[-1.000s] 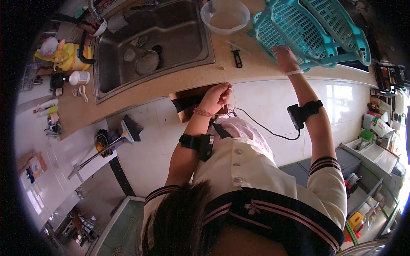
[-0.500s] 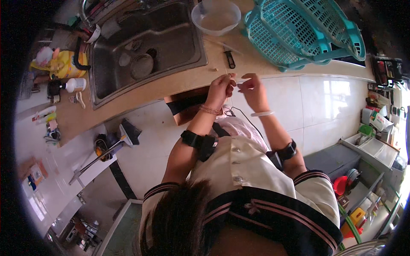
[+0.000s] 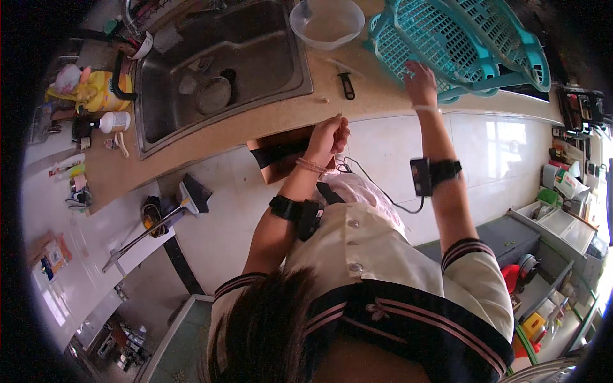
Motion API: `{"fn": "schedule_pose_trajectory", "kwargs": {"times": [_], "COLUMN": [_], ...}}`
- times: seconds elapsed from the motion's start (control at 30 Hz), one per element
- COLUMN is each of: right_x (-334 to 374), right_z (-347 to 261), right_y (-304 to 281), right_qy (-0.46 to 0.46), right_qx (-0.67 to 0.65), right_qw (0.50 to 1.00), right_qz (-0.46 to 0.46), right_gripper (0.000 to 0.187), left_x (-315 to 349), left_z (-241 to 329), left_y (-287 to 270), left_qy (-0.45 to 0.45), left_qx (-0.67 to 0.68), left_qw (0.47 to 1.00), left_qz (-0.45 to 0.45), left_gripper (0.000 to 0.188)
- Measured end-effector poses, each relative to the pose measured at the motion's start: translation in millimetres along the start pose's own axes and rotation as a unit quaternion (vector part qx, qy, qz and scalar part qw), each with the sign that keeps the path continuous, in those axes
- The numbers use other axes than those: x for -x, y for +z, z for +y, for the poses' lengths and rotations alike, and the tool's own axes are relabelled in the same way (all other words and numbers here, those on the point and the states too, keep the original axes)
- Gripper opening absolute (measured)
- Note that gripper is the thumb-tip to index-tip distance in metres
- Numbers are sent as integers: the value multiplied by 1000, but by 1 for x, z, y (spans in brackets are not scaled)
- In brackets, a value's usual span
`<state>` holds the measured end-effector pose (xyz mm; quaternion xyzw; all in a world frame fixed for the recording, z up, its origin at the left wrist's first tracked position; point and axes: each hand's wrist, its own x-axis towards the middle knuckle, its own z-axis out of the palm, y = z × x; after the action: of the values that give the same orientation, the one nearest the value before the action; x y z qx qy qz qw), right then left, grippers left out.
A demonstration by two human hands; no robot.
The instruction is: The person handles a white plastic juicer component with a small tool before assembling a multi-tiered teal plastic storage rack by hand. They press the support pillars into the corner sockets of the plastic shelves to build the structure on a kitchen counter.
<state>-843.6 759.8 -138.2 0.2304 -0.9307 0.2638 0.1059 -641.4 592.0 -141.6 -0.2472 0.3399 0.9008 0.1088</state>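
My left hand is closed in front of the counter edge, thumb against the curled fingers; what it pinches, if anything, is too small to make out. My right hand reaches forward over the near left rim of a teal plastic basket, its fingers apart and slightly bent. Between the hands on the counter lies a small black-handled tool with a thin pale piece at its far end, its kind unclear. A tiny pale bit rests near the counter edge.
A steel sink holding a round strainer-like piece is at the left. Behind the tool stands a translucent bowl. A second teal basket adjoins the first. Below the counter, a drawer juts out; a broom stands at the left.
My right hand has left its place beside the left hand and moved forward and right to the teal basket. My left hand has stayed nearly in place, still closed.
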Motion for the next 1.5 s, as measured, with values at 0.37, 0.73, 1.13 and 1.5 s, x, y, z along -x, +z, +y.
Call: {"fn": "schedule_pose_trajectory", "kwargs": {"times": [0.37, 0.73, 1.13, 1.5], "right_x": [-23, -36, 98, 135], "right_z": [32, 28, -129, -247], "right_y": [17, 11, 8, 31], "right_qy": [-103, -383, 125, 43], "right_qx": [63, 150, -455, -439], "right_qw": [971, 901, 857, 839], "right_qz": [-207, -137, -209, -319], "right_gripper": [15, 14, 9, 13], "left_x": [10, -9, 33, 136], "left_z": [5, -5, 20, 25], "left_y": [-18, -23, 1, -75], "left_qy": [33, -36, 104, 139], "left_qx": [34, 144, -89, 65], "left_qw": [999, 987, 990, 984], "left_qz": [-9, -55, 23, 87], "left_gripper": [24, 21, 22, 19]}}
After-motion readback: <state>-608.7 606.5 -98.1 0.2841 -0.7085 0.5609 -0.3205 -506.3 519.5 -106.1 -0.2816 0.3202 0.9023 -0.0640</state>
